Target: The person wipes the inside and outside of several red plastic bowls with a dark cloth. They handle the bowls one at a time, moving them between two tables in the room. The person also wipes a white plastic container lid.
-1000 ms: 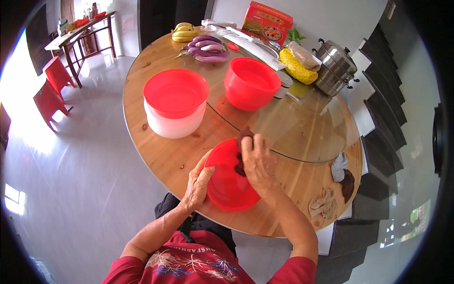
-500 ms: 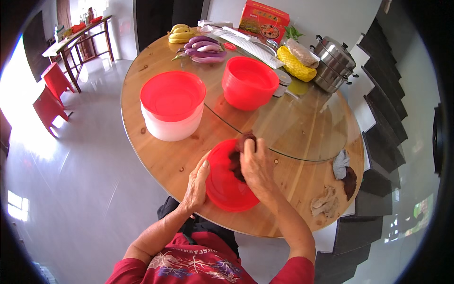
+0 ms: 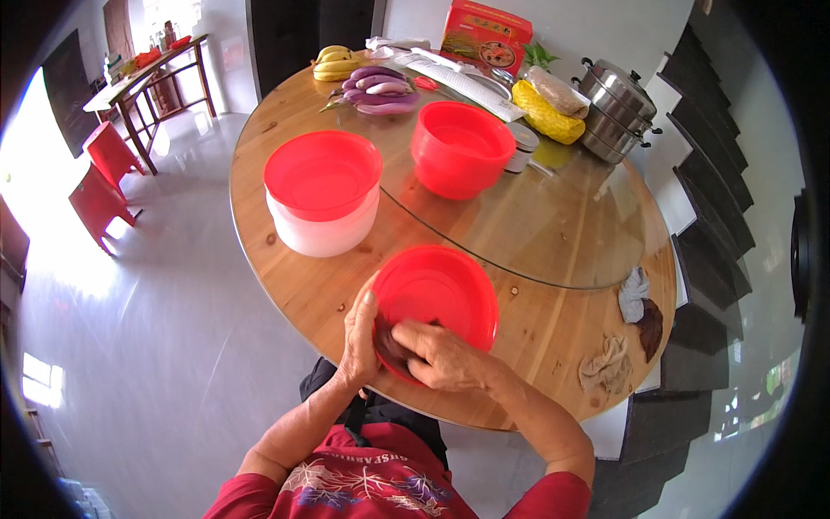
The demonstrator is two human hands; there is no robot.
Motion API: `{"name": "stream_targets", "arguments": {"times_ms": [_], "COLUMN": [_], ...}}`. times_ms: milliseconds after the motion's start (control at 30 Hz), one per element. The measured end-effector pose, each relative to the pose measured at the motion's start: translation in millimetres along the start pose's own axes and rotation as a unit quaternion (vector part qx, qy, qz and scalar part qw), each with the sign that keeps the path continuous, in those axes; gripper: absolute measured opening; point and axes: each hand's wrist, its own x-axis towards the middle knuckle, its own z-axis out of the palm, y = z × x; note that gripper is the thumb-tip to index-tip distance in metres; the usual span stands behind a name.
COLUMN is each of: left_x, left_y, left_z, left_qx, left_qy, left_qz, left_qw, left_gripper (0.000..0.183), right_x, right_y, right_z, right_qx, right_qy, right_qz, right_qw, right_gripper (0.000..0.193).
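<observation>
A red plastic bowl (image 3: 450, 285) stands near the front edge of the round wooden table. Against its left rim rests my left hand (image 3: 360, 339), the thumb up along the side and the other fingers hidden round the outside. My right hand (image 3: 437, 353) is inside the bowl at the near left, closed on a dark brown cloth (image 3: 391, 348) pressed against the inner wall. The cloth is partly covered by the fingers and a little blurred.
Beyond the bowl stand a red bowl on white ones (image 3: 324, 195) and a stack of red bowls (image 3: 462, 151) on a glass turntable (image 3: 553, 233). Eggplants (image 3: 378, 90), bananas (image 3: 337, 64) and a steamer pot (image 3: 616, 111) sit farther back. Crumpled cloths (image 3: 607, 368) lie at the right edge.
My right hand has moved with the brown cloth from the bowl's far right rim to its near left inside. The bowl has shifted slightly away and right. My left hand still steadies its left side.
</observation>
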Motion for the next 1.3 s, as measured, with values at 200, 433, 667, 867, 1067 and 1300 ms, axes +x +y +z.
{"name": "stream_targets", "arguments": {"times_ms": [200,433,667,867,1067,1300], "left_x": [-4.5,-1.9,-2.3,-3.6,-9.3,-13.8], "left_y": [15.9,13.0,4.6,-0.9,6.0,8.7], "left_z": [14.1,15.3,13.7,8.6,8.1,6.0], "left_qx": [0.001,-0.033,-0.053,-0.037,-0.066,0.037], "left_qy": [0.017,-0.008,0.036,0.029,-0.003,-0.032], "left_qz": [-0.028,-0.028,-0.009,0.014,0.002,0.057], "left_qw": [0.999,0.999,0.998,0.999,0.998,0.997], "left_gripper": [0.049,0.048,0.045,0.048,0.049,0.052], "right_x": [-27.6,13.9,19.6,-16.3,-38.1,-30.0], "right_y": [-14.9,24.4,16.1,-0.4,-31.0,-6.6], "right_z": [-33.3,-2.0,23.2,-5.2,-55.6,-23.7], "right_qx": [-0.359,-0.369,-0.250,-0.142,-0.351,-0.613], "right_qy": [-0.005,0.153,0.191,-0.069,-0.097,0.155], "right_qz": [0.147,0.181,-0.020,0.095,0.199,0.074], "right_qw": [0.922,0.899,0.949,0.983,0.910,0.771], "right_gripper": [0.020,0.025,0.040,0.029,0.018,0.018]}}
